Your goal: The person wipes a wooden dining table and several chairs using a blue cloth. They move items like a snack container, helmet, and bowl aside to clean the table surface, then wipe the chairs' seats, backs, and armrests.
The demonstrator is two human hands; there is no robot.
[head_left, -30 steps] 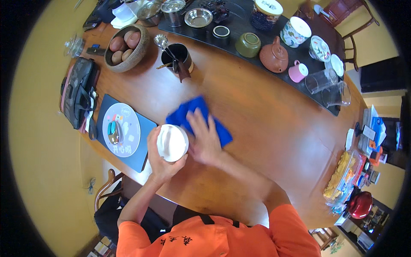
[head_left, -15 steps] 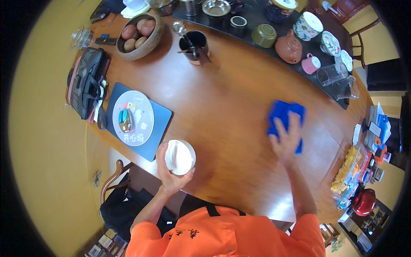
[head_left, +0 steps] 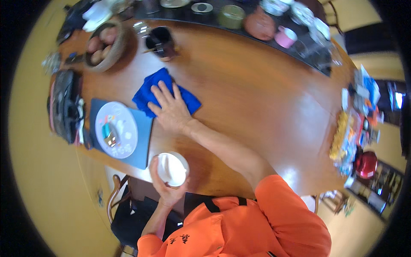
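My right hand [head_left: 172,112] lies spread on a crumpled blue cloth [head_left: 147,91], its palm pressing the cloth onto the wooden table [head_left: 244,90] left of centre. The fingers point away from me and stand apart. Near the table's front edge, my left hand [head_left: 165,188] is closed around a white cup [head_left: 174,169], thumb and fingers on opposite sides; its mouth faces up toward me. Just left of the cloth, a round pale plate [head_left: 124,124] with a cartoon print rests on a blue-grey mat [head_left: 141,158]. A small shiny object [head_left: 110,135] is on the plate.
A bowl of brown round things [head_left: 112,60] and a black utensil cup [head_left: 160,43] stand beyond the cloth. A dark tray [head_left: 317,64] along the far edge bears a clay teapot [head_left: 260,25] and a pink mug [head_left: 285,37]. A bag [head_left: 66,105] lies at the left, food packages [head_left: 340,141] at the right.
My right hand has swept the blue cloth across the table from the right to the left, near the plate. The left hand still holds the white cup. The view has shifted somewhat.
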